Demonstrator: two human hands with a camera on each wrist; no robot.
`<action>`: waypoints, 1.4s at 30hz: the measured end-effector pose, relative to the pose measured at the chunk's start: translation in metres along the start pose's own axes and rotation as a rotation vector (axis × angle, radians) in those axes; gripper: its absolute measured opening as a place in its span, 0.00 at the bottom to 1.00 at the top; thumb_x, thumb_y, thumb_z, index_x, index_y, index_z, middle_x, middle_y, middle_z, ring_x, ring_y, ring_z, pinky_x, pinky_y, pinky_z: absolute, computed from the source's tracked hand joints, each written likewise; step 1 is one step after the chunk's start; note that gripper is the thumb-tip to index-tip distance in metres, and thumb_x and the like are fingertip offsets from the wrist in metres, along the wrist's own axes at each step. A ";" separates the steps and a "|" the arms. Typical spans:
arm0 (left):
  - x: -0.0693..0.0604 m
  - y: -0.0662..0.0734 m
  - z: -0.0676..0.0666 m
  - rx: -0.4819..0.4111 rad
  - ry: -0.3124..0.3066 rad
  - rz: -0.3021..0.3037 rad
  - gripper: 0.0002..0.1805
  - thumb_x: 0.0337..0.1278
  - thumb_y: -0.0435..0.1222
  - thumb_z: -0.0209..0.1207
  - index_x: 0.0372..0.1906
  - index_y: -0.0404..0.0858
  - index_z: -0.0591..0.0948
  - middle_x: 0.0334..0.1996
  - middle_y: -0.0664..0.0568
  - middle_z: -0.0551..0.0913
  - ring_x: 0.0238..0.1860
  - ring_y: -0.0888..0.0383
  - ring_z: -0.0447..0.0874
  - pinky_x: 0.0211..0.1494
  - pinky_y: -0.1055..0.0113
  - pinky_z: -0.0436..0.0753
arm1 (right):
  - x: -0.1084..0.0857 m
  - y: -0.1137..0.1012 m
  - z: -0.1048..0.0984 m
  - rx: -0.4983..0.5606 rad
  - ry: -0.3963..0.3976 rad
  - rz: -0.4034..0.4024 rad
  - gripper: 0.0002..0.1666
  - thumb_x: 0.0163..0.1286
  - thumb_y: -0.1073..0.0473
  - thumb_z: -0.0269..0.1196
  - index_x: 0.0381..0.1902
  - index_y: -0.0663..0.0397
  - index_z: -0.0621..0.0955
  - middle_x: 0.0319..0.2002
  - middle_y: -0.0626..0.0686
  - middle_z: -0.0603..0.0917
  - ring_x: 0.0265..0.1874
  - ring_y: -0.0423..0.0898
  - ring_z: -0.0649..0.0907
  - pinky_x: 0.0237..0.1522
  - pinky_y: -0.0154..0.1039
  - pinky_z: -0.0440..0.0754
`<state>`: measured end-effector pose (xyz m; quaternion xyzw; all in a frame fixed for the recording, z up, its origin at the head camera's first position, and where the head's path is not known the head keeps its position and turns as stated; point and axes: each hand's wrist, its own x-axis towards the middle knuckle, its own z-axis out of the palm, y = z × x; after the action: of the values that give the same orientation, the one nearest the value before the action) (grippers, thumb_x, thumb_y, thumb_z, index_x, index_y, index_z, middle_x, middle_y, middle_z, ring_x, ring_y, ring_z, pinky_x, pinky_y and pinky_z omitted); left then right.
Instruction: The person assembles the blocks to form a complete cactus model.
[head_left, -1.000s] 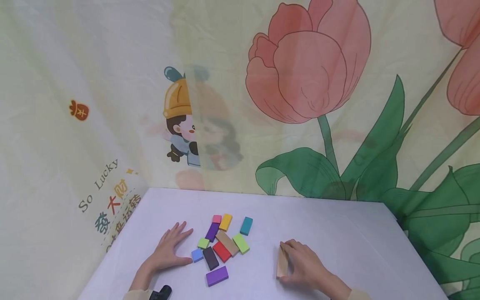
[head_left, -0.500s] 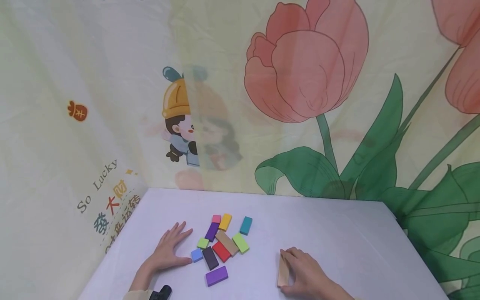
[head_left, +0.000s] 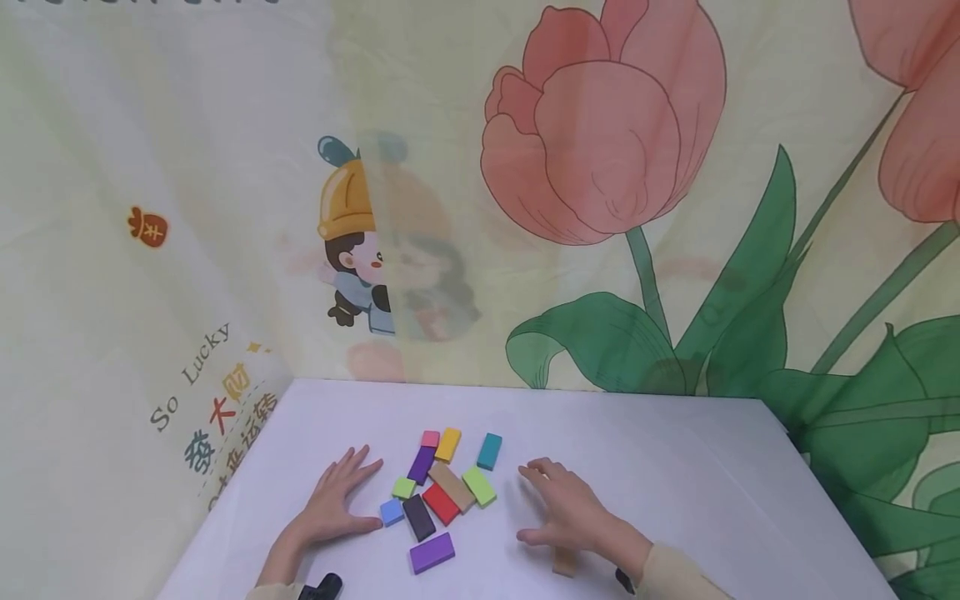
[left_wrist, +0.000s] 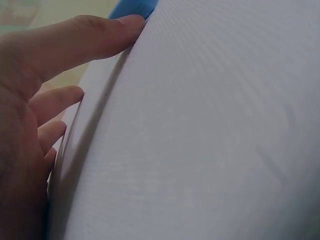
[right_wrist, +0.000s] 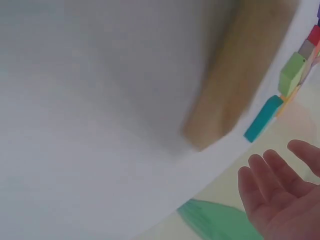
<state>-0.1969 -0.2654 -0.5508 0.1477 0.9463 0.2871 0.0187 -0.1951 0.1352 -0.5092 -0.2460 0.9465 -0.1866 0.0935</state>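
My left hand (head_left: 337,500) rests on the white table with fingers spread, left of a group of coloured blocks. Its thumb tip lies against a small blue block (head_left: 392,512); the left wrist view shows thumb and blue block (left_wrist: 131,8) meeting. My right hand (head_left: 570,508) hovers right of the group, fingers apart, holding nothing. Partly hidden below its wrist lies a plain wooden block (head_left: 564,562), whose long shape shows in the right wrist view (right_wrist: 240,75). Nearest this hand in the group are a teal block (head_left: 489,451) and a light green block (head_left: 479,487).
The group also has a tan block (head_left: 452,487), red block (head_left: 441,503), black block (head_left: 418,517), small green block (head_left: 404,488), yellow block (head_left: 448,445), pink block (head_left: 430,438) and two purple ones. A printed curtain (head_left: 420,167) hangs behind the table (head_left: 675,467).
My right hand has let go of the wooden block, leaving it on the table, and has moved up and left towards the group. The left hand has stayed in place.
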 end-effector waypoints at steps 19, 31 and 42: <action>-0.002 0.003 -0.002 -0.014 -0.019 -0.018 0.54 0.36 0.59 0.72 0.72 0.40 0.69 0.77 0.38 0.52 0.76 0.34 0.40 0.74 0.36 0.37 | 0.084 -0.080 0.013 -0.172 -0.150 -0.290 0.42 0.55 0.51 0.76 0.68 0.45 0.74 0.64 0.43 0.76 0.63 0.44 0.74 0.64 0.41 0.73; -0.002 0.000 0.000 -0.005 -0.009 -0.020 0.54 0.35 0.60 0.72 0.71 0.40 0.70 0.76 0.38 0.54 0.76 0.34 0.41 0.74 0.36 0.38 | 0.095 -0.085 0.022 -0.139 -0.189 -0.271 0.39 0.59 0.51 0.74 0.67 0.46 0.74 0.63 0.42 0.78 0.63 0.43 0.74 0.64 0.39 0.74; -0.001 -0.004 0.000 0.003 -0.020 -0.021 0.54 0.36 0.61 0.71 0.72 0.41 0.69 0.77 0.40 0.52 0.76 0.35 0.41 0.74 0.37 0.38 | 0.096 -0.082 0.020 -0.099 -0.181 -0.260 0.41 0.53 0.51 0.77 0.66 0.42 0.75 0.58 0.39 0.79 0.58 0.40 0.76 0.60 0.38 0.76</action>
<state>-0.1969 -0.2685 -0.5533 0.1405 0.9479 0.2841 0.0311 -0.2373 0.0141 -0.5027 -0.3863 0.9026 -0.1271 0.1412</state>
